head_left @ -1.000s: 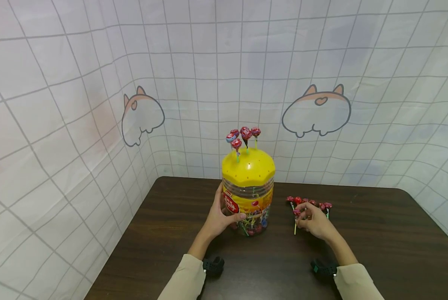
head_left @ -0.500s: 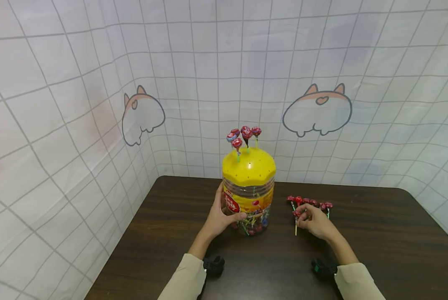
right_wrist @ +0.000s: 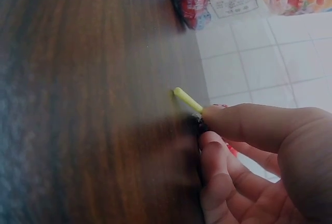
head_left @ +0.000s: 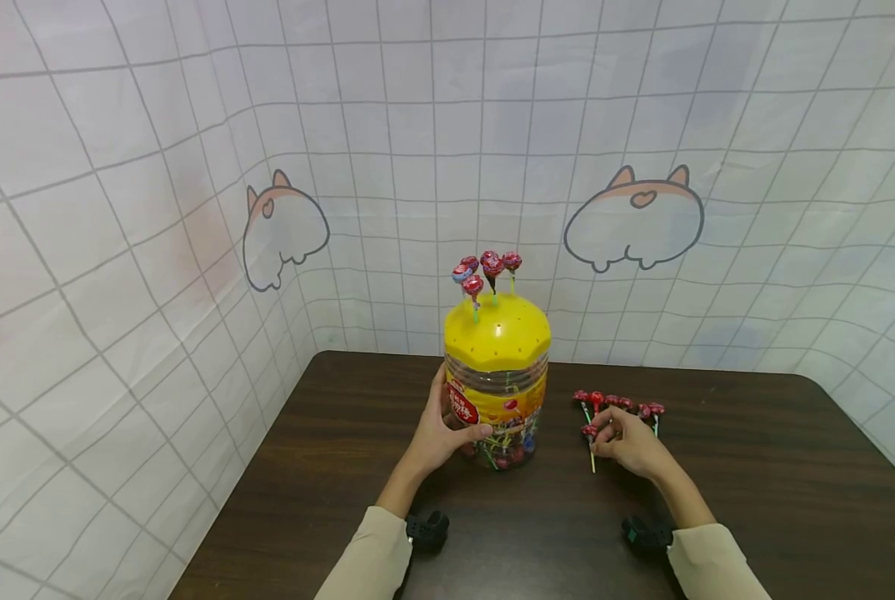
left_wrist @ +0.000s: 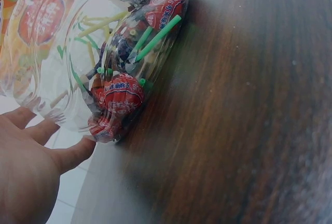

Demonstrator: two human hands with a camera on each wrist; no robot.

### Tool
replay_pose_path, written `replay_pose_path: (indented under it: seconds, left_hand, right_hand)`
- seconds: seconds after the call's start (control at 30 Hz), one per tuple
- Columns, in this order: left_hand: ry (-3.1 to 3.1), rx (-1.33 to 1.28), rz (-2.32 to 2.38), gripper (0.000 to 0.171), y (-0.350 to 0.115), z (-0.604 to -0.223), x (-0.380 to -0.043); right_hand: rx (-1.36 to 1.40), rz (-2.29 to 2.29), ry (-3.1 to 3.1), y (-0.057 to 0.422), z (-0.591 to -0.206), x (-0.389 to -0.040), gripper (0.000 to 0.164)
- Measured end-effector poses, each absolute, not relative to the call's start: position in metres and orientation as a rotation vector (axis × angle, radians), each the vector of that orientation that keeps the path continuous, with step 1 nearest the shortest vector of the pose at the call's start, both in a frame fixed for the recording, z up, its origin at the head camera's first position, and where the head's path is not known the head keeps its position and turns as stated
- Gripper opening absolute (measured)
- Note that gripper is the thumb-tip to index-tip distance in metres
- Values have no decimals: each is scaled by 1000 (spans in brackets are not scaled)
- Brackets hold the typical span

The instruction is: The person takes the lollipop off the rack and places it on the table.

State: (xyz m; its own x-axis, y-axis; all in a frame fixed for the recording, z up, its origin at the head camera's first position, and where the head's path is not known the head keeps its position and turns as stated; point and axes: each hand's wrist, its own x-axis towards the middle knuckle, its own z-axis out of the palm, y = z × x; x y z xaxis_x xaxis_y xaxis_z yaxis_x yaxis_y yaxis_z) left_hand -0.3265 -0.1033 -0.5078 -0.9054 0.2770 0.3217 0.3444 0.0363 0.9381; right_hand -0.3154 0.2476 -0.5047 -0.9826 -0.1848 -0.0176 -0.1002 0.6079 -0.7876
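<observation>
A clear plastic candy jar (head_left: 496, 417) with a yellow lid (head_left: 496, 337) stands upright on the table, several lollipops visible inside. My left hand (head_left: 434, 433) grips its left side, thumb across the front and fingers round the back. Several wrapped lollipops (head_left: 473, 286) stand upright by their sticks in the lid's holes. To the right of the jar, my right hand (head_left: 627, 442) pinches a red lollipop (head_left: 589, 431) between thumb and fingers, its yellow stick pointing toward me. In the right wrist view that yellow stick (right_wrist: 188, 99) pokes out past the thumb, close over the tabletop.
Just beyond my right hand, a row of red lollipops (head_left: 596, 400) lies on the dark wooden table (head_left: 327, 467), partly hidden by the hand. A white gridded curtain (head_left: 387, 208) hangs behind and to the left of the table.
The lollipop in my right hand has turned slightly, its head shifting left and its stick end a little right. My left hand and the jar have stayed put.
</observation>
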Motion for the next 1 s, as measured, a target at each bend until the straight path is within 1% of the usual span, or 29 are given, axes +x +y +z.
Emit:
replay_pose_path:
  seconds: [0.27, 0.47, 0.67, 0.8, 0.9, 1.0]
  left_hand:
    - [-2225, -681, -2038, 112, -104, -508, -327]
    - [-2221, -680, -2038, 113, -104, -508, -327]
    - [-2210, -695, -2043, 111, -105, -508, -326]
    - [-2196, -693, -2056, 111, -106, -508, -326]
    - [-2201, -685, -2056, 111, -106, -508, -326]
    - [-2216, -674, -2046, 112, -105, -507, -326]
  right_hand:
    - [-255, -1352, 2706, 249, -502, -313, 36]
    - [-367, -1429, 2678, 251, -484, -308, 39]
    - [-509, -1573, 2711, 238, -440, -295, 36]
    - [-675, -1651, 2769, 219, -404, -288, 32]
    - [-786, -1664, 2814, 204, -373, -287, 31]
    - [-832, -1651, 2867, 189, -344, -291, 30]
